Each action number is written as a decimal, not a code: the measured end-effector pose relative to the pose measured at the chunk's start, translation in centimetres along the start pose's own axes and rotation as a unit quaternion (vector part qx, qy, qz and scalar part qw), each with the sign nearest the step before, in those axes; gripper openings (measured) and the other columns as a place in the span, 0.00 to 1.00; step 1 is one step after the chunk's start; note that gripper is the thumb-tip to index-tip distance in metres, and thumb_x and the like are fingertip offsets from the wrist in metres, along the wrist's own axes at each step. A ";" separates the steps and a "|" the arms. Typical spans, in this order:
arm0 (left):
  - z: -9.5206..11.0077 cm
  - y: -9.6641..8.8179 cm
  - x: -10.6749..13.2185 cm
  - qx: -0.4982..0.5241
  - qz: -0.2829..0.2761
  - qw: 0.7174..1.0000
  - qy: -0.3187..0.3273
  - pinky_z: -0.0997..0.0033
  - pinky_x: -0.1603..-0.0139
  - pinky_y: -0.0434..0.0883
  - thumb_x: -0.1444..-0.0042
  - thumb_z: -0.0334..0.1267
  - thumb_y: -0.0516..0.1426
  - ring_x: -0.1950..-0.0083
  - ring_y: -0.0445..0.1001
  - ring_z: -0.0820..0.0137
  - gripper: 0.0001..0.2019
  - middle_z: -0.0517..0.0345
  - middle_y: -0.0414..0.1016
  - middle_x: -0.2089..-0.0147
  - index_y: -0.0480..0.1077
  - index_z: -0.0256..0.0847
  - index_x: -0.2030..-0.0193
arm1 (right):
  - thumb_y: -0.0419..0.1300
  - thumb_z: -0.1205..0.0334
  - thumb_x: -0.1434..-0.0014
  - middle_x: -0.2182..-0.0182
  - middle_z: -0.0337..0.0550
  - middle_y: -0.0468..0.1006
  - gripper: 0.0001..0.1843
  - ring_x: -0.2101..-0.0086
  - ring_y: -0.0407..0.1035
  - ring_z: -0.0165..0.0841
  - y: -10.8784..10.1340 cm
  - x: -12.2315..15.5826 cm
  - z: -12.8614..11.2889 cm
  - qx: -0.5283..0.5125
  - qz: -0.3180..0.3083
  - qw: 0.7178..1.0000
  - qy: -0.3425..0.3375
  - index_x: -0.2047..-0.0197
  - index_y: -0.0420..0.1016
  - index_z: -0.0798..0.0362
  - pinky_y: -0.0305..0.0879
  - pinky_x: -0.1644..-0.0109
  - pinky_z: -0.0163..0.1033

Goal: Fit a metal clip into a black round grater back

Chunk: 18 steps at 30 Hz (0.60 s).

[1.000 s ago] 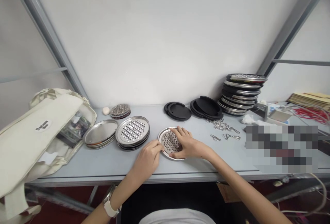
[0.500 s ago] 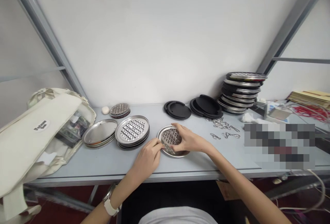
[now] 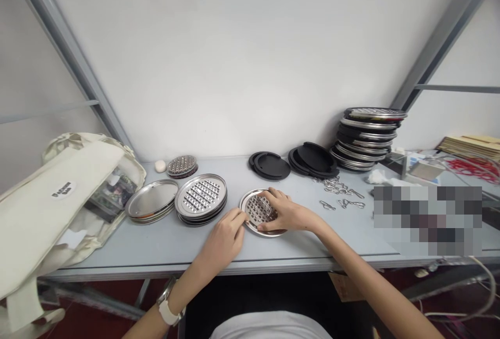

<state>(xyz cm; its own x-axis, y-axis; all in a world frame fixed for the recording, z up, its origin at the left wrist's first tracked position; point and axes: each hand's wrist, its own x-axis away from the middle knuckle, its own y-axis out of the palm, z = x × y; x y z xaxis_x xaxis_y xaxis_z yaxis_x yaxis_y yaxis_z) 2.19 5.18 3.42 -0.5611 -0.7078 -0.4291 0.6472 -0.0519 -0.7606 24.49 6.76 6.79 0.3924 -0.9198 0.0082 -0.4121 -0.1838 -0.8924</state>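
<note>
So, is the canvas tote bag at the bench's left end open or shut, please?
Open: the canvas tote bag gapes, showing a printed picture inside.

Bright, even, diffuse light falls across the flat white wall (image 3: 234, 58) and pale grey bench top (image 3: 297, 248), leaving only soft, faint shadows. Small highlights glint off the round perforated steel plate (image 3: 260, 210), though its detail stays sharp. Wide-angle distortion slants the grey metal uprights (image 3: 66, 63) toward the edges, and a coarse pixelated block (image 3: 427, 220) obscures the bench's right side.
</note>
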 end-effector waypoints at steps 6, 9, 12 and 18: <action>-0.1 0.1 0.0 -0.005 0.006 1.000 -0.013 0.69 0.55 0.66 0.41 0.21 0.47 0.57 0.70 0.68 0.13 0.56 0.68 0.59 0.66 0.41 0.59 | 0.66 0.37 0.53 0.45 0.54 0.64 0.42 0.44 0.60 0.50 -0.4 -0.1 0.4 -0.015 -0.018 1.000 -0.001 0.41 0.61 0.50 0.56 0.39 0.57; 0.0 0.1 0.0 -0.005 0.003 1.000 -0.014 0.70 0.56 0.66 0.41 0.22 0.47 0.58 0.70 0.68 0.12 0.56 0.68 0.59 0.66 0.41 0.59 | 0.66 0.39 0.51 0.46 0.53 0.64 0.40 0.45 0.61 0.49 -0.6 0.0 0.3 -0.012 -0.022 1.000 0.000 0.42 0.62 0.50 0.57 0.39 0.56; 0.0 0.1 0.0 -0.004 0.005 1.000 -0.012 0.70 0.56 0.66 0.41 0.22 0.47 0.58 0.70 0.68 0.12 0.56 0.68 0.60 0.66 0.41 0.59 | 0.67 0.42 0.51 0.45 0.53 0.63 0.39 0.45 0.61 0.48 -0.8 0.0 0.1 -0.012 -0.024 1.000 0.006 0.42 0.62 0.50 0.58 0.40 0.54; -0.1 0.3 0.0 0.005 0.008 1.000 -0.010 0.70 0.56 0.66 0.40 0.23 0.46 0.59 0.69 0.69 0.12 0.56 0.68 0.60 0.66 0.41 0.59 | 0.67 0.44 0.52 0.46 0.51 0.64 0.35 0.44 0.60 0.49 -0.9 0.0 0.5 -0.017 -0.030 0.999 -0.016 0.45 0.63 0.49 0.59 0.40 0.54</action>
<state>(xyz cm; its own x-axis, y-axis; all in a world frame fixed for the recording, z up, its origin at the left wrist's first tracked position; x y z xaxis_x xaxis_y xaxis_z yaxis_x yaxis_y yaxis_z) 2.31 5.27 3.13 -0.5409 -0.7225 -0.4306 0.6604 -0.0478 -0.7494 25.28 7.12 7.35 0.4422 -0.8957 0.0460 -0.4153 -0.2499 -0.8747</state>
